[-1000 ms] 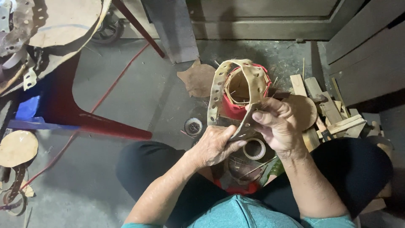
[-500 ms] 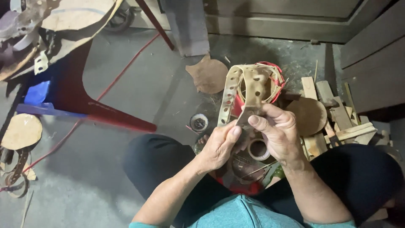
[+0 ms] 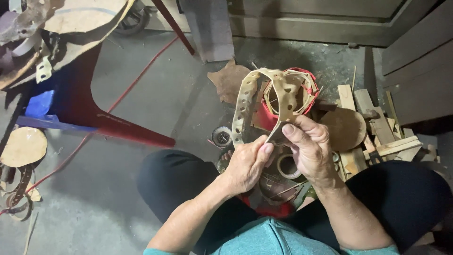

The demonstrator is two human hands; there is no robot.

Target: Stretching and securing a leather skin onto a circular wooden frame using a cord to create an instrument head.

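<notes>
Left hand [image 3: 245, 165] and right hand [image 3: 309, 148] both pinch a tan, hole-punched leather strap [image 3: 245, 101]. The strap loops over a round woven frame [image 3: 288, 94] bound with red cord.

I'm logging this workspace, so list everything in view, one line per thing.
perforated strip: one, tan, looped above the hands, its ends pinched by both.
round frame: one, red with tan lining, behind the strip.
tape roll: one, tan, on the lap below the right hand.
small round reel: one, dark, on the floor left of the hands.
leather scrap: one, brown, on the floor by the concrete block.
concrete block: one, grey, top centre.
wood offcuts: several, pale, piled at right.
round disc: one, brown, on the offcuts.
stool: one, red and blue, left.
cable: one, red, across the floor.
left hand: pinching the strip.
right hand: pinching the strip.
</notes>
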